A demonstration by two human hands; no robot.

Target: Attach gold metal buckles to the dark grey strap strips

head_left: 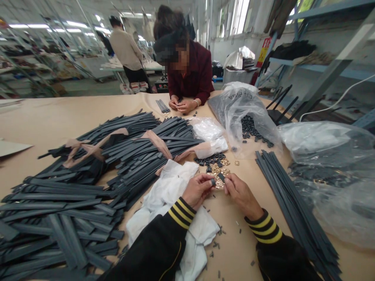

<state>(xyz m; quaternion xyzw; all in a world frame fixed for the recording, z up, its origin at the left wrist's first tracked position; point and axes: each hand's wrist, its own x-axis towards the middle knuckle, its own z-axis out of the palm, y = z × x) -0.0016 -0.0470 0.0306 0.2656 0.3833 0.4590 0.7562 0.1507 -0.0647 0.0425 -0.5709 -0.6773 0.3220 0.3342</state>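
My left hand [199, 190] is closed in a pinch on a small dark loop [213, 182]. Opposite it, my right hand [241, 194] pinches a short dark strip piece [222, 177], its tip close to the loop. Whether the two pieces touch, I cannot tell. Just beyond and below my fingers lies a scatter of gold metal buckles [220, 170]. Behind these sits a heap of dark loops [209, 158]. A crumpled white cloth [159, 191] lies under my left wrist.
Bundled dark straps [152, 150] and loose straps [58, 230] cover the left. More long straps [293, 210] lie at right. Beside them are clear plastic bags [331, 144] and an opened bag [249, 105] spilling dark loops. Across the table a co-worker [190, 74] handles small pieces.
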